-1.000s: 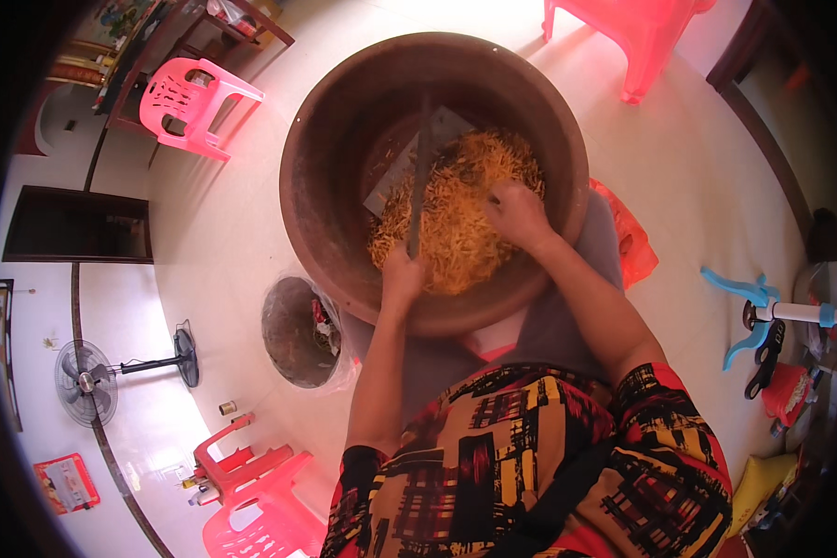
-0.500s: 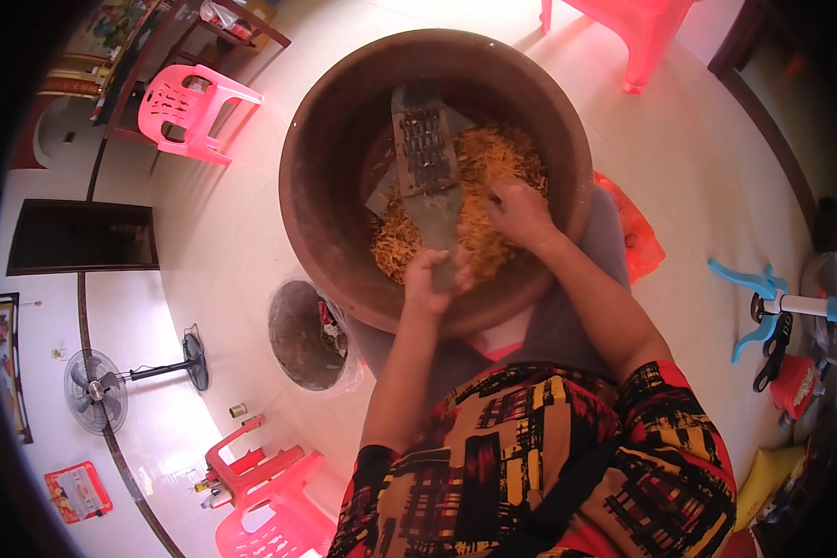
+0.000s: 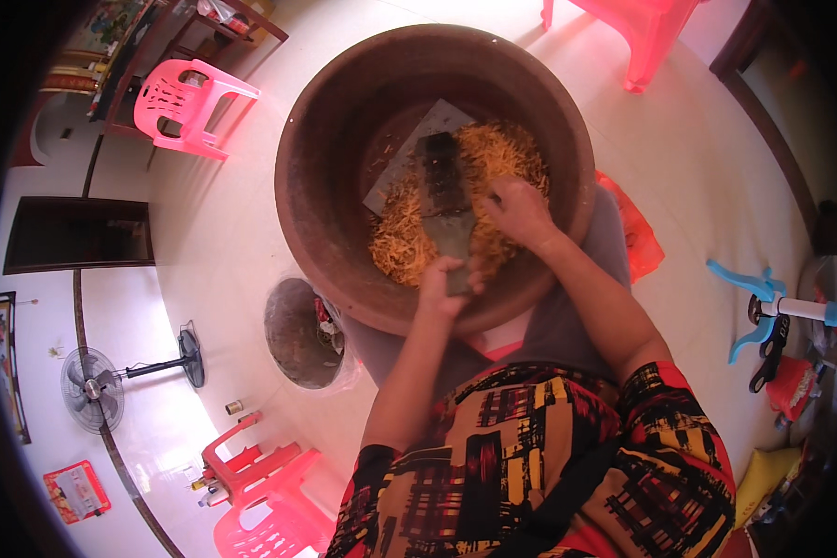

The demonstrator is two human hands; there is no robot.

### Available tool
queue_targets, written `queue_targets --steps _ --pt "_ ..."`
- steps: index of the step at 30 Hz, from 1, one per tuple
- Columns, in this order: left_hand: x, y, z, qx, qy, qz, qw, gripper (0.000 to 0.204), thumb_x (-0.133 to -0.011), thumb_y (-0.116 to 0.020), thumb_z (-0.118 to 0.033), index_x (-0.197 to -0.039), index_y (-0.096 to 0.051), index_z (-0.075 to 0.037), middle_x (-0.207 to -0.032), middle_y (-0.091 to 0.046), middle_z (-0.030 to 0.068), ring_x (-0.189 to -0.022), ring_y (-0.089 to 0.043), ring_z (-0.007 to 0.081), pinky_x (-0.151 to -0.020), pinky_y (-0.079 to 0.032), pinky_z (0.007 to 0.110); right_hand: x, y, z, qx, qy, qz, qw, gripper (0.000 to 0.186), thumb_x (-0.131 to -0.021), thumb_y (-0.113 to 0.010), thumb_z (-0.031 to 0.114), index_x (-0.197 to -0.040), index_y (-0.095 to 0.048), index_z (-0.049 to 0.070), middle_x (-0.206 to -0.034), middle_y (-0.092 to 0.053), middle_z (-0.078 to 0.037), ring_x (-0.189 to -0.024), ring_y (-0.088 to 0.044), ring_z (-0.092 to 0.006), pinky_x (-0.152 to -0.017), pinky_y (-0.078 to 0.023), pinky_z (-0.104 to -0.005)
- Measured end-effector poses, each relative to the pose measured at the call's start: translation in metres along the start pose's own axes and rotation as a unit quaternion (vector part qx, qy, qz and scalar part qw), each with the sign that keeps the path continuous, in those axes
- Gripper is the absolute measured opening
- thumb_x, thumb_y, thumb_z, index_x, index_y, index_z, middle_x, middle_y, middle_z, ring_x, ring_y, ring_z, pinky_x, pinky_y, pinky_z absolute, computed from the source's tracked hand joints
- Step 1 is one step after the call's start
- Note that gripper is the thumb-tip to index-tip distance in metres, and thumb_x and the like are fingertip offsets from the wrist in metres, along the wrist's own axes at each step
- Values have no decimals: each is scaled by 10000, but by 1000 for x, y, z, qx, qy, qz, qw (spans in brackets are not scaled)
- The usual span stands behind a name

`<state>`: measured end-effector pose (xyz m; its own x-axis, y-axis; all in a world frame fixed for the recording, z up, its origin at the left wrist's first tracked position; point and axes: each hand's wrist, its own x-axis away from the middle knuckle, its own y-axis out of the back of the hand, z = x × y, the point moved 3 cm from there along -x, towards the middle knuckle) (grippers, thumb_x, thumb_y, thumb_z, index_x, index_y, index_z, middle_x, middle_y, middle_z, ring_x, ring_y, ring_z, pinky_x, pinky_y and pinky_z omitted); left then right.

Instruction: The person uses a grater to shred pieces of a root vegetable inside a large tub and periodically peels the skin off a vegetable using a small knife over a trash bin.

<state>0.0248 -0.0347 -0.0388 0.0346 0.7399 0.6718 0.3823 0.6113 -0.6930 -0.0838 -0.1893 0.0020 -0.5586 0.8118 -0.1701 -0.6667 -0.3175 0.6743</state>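
A large brown tub (image 3: 302,186) sits at my lap, holding a pile of orange-yellow shreds (image 3: 507,149) and a pale flat board (image 3: 391,177) beneath them. My left hand (image 3: 445,286) is closed round the handle of a dark grater-like tool (image 3: 445,172), which lies angled over the shreds and is blurred. Just right of the tool, my right hand (image 3: 516,209) reaches into the pile with curled fingers; whatever they may hold is hidden.
Pink plastic chairs (image 3: 191,102) stand at upper left, upper right and lower left. A lined bin (image 3: 298,335) is beside the tub, a standing fan (image 3: 93,391) at left. An orange bag (image 3: 637,232) and blue-white equipment (image 3: 781,307) are at right.
The tool has turned from edge-on to show its broad face, then moved downward and right with my left hand. My right hand stays in the shreds, shifted only slightly.
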Motion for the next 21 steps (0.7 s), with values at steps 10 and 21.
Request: queue_targets --steps 10,21 --pt "36 -22 8 -175 -69 19 982 428 -708 -469 -67 -1118 -480 55 -704 -516 123 -502 -486 222 -460 -426 373 -20 9 7 -15 73 -43 996 134 -767 -616 118 -767 -551 1 -804 -581 -184 -789 -588 -379 -692 -475 -462" --pt "42 -27 14 -262 -107 -1 959 416 -704 -470 -44 -1103 -477 70 -685 -539 124 -495 -528 209 -425 -469 341 -62 14 8 75 144 -128 978 108 -801 -604 141 -870 -568 66 -827 -590 -138 -742 -592 -346 -621 -476 -427"
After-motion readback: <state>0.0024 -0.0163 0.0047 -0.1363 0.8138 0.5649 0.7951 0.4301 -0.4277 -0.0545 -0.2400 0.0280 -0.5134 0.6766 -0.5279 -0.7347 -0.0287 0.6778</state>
